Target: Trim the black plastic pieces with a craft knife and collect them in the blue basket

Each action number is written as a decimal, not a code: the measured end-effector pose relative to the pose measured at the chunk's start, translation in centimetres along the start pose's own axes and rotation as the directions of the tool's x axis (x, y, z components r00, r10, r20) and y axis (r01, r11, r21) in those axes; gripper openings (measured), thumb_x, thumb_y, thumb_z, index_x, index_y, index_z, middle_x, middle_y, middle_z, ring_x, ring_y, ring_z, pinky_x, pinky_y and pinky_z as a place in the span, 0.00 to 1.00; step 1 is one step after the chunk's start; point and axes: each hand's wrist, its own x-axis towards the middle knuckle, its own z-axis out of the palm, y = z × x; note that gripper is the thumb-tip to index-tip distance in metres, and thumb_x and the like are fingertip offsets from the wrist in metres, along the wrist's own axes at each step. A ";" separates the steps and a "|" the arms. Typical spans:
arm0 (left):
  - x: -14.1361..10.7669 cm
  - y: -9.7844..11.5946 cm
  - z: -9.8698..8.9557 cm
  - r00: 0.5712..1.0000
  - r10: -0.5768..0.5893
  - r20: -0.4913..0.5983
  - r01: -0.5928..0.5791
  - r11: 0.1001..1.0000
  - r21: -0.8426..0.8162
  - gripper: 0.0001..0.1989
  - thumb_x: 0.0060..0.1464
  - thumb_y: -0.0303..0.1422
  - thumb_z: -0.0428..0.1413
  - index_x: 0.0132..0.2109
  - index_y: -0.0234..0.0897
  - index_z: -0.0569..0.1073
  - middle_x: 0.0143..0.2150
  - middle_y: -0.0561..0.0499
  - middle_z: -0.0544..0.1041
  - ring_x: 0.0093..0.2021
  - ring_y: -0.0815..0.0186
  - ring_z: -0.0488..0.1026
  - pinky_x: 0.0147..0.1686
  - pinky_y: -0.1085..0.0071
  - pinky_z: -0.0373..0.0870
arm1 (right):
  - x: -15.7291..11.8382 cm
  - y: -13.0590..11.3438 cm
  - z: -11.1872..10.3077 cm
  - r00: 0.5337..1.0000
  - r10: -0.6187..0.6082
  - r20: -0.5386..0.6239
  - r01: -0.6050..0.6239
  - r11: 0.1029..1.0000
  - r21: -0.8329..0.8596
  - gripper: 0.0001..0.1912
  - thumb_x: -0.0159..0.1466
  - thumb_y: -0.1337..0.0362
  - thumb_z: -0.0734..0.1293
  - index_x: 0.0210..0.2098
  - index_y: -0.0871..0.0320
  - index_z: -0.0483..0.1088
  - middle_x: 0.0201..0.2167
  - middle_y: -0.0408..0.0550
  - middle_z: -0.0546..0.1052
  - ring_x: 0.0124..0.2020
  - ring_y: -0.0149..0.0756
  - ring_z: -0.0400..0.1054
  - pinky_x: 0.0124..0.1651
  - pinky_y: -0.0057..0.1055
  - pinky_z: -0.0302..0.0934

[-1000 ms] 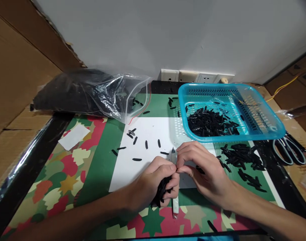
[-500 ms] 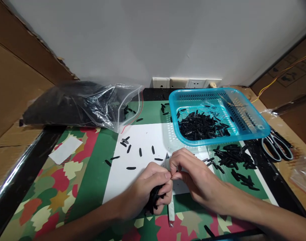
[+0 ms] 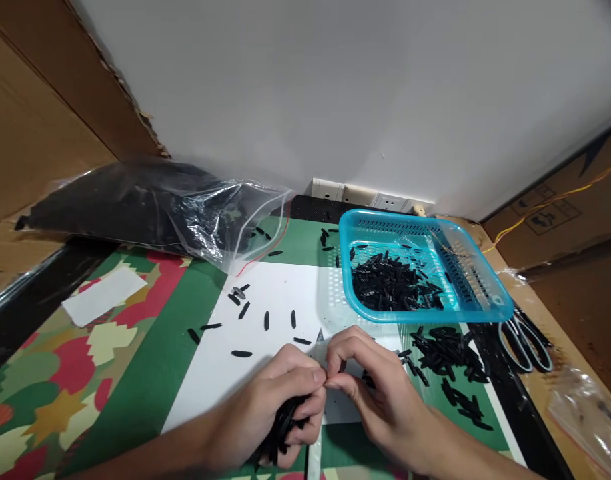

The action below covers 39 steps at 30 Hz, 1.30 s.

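Note:
A bunch of thin black pieces [image 3: 284,423] sticks out from the curled fingers of my left hand [image 3: 290,393]. My right hand [image 3: 365,373] is closed in a pinch, its thumb and index tips meeting my left thumb and finger; whatever lies between them is too small to make out. Under the hands lies a white sheet [image 3: 265,287] with several loose black pieces [image 3: 242,354] spread on its left part. A pale pointed strip [image 3: 314,453] runs beneath the hands, partly hidden. To the right is a pile of black pieces [image 3: 448,350].
A blue basket [image 3: 430,317] holding many black pieces stands at the back right. Scissors [image 3: 525,343] and a clear plastic bag [image 3: 580,413] lie on the right. A large zip bag of black material [image 3: 130,207] fills the back left, near a small white paper [image 3: 104,295].
The camera view has tilted and shifted, so the table contents appear lower and more to the left. Both hands remain together in much the same pinching pose.

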 end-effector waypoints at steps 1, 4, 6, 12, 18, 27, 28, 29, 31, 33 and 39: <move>-0.1 0.1 0.1 1.000 0.008 -0.007 -0.008 1.000 0.000 0.25 0.62 0.57 0.56 0.33 0.41 0.63 0.20 0.59 0.64 0.16 0.74 0.53 0.15 0.77 0.51 | 0.0 0.1 0.0 1.000 -0.020 -0.020 0.020 1.000 -0.010 0.05 0.76 0.66 0.65 0.42 0.55 0.69 0.38 0.46 0.76 0.39 0.36 0.70 0.43 0.32 0.66; -0.3 0.3 0.4 0.999 0.033 -0.012 -0.034 0.999 -0.012 0.25 0.62 0.57 0.57 0.32 0.40 0.63 0.21 0.59 0.65 0.17 0.74 0.55 0.16 0.77 0.53 | 0.2 0.2 -0.1 0.993 -0.093 -0.068 0.090 0.995 -0.052 0.06 0.76 0.64 0.66 0.41 0.56 0.72 0.36 0.48 0.78 0.38 0.37 0.72 0.42 0.34 0.69; -0.4 0.5 0.7 0.999 0.040 -0.002 -0.040 0.998 -0.042 0.27 0.60 0.57 0.59 0.30 0.40 0.63 0.21 0.58 0.65 0.17 0.75 0.55 0.16 0.78 0.53 | 0.2 0.2 -0.2 0.986 -0.131 -0.099 0.126 0.990 -0.056 0.03 0.75 0.66 0.69 0.43 0.57 0.74 0.36 0.48 0.79 0.39 0.38 0.74 0.43 0.35 0.70; -0.6 1.3 1.3 0.990 0.119 0.072 -0.111 0.988 -0.106 0.27 0.61 0.52 0.60 0.26 0.39 0.62 0.20 0.58 0.61 0.19 0.75 0.52 0.16 0.79 0.52 | 0.0 0.2 -0.8 0.987 -0.113 -0.112 0.108 0.993 -0.043 0.06 0.71 0.68 0.74 0.47 0.57 0.76 0.39 0.49 0.82 0.40 0.39 0.77 0.44 0.35 0.73; -0.7 1.3 1.2 0.979 0.157 0.128 -0.143 0.983 -0.115 0.24 0.64 0.46 0.57 0.25 0.38 0.62 0.19 0.57 0.61 0.17 0.76 0.51 0.15 0.79 0.52 | -0.2 0.0 -0.8 0.986 -0.117 -0.117 0.115 0.993 -0.026 0.05 0.71 0.72 0.73 0.44 0.57 0.77 0.37 0.48 0.82 0.38 0.37 0.77 0.42 0.34 0.72; 0.0 1.6 1.8 0.987 0.127 0.095 -0.100 0.963 -0.251 0.22 0.61 0.42 0.57 0.22 0.39 0.62 0.16 0.56 0.60 0.13 0.75 0.50 0.10 0.79 0.47 | -0.2 -0.3 -0.9 0.988 -0.101 -0.120 0.097 0.995 -0.033 0.06 0.70 0.74 0.73 0.43 0.58 0.76 0.37 0.48 0.81 0.38 0.37 0.77 0.43 0.34 0.72; -0.1 1.6 1.8 0.990 0.111 0.092 -0.085 0.964 -0.251 0.21 0.61 0.41 0.56 0.23 0.39 0.62 0.16 0.56 0.60 0.13 0.75 0.51 0.10 0.80 0.47 | -0.2 -0.3 -1.0 0.988 -0.100 -0.118 0.096 0.995 -0.035 0.06 0.70 0.74 0.73 0.43 0.58 0.76 0.37 0.48 0.81 0.38 0.37 0.77 0.42 0.34 0.72; -0.1 1.6 1.8 0.991 0.100 0.088 -0.076 0.966 -0.248 0.21 0.61 0.41 0.55 0.23 0.39 0.62 0.16 0.56 0.60 0.13 0.75 0.50 0.10 0.80 0.47 | -0.2 -0.3 -1.0 0.988 -0.096 -0.118 0.093 0.995 -0.036 0.06 0.70 0.74 0.72 0.43 0.58 0.76 0.37 0.48 0.81 0.38 0.37 0.77 0.42 0.34 0.72; -0.1 1.6 1.8 0.992 0.098 0.083 -0.076 0.968 -0.238 0.21 0.62 0.40 0.55 0.23 0.39 0.62 0.17 0.56 0.60 0.13 0.76 0.50 0.10 0.80 0.48 | -0.3 -0.2 -1.0 0.990 -0.086 -0.116 0.082 0.996 -0.039 0.07 0.70 0.74 0.73 0.43 0.57 0.75 0.37 0.47 0.81 0.39 0.37 0.77 0.43 0.34 0.72; -0.1 1.5 1.7 0.991 0.106 0.082 -0.085 0.970 -0.228 0.21 0.62 0.40 0.54 0.23 0.38 0.62 0.17 0.56 0.61 0.13 0.76 0.49 0.11 0.80 0.48 | -0.4 -0.2 -1.0 0.990 -0.077 -0.116 0.073 0.997 -0.039 0.07 0.70 0.74 0.73 0.44 0.57 0.75 0.38 0.47 0.81 0.39 0.37 0.77 0.43 0.34 0.72; 0.0 1.4 1.4 0.991 0.111 0.068 -0.097 0.978 -0.187 0.20 0.63 0.39 0.53 0.24 0.39 0.61 0.18 0.56 0.62 0.14 0.76 0.49 0.11 0.79 0.49 | -0.4 -0.2 -0.9 0.991 -0.076 -0.114 0.072 0.997 -0.037 0.07 0.70 0.74 0.73 0.43 0.57 0.75 0.37 0.46 0.81 0.39 0.36 0.77 0.43 0.33 0.72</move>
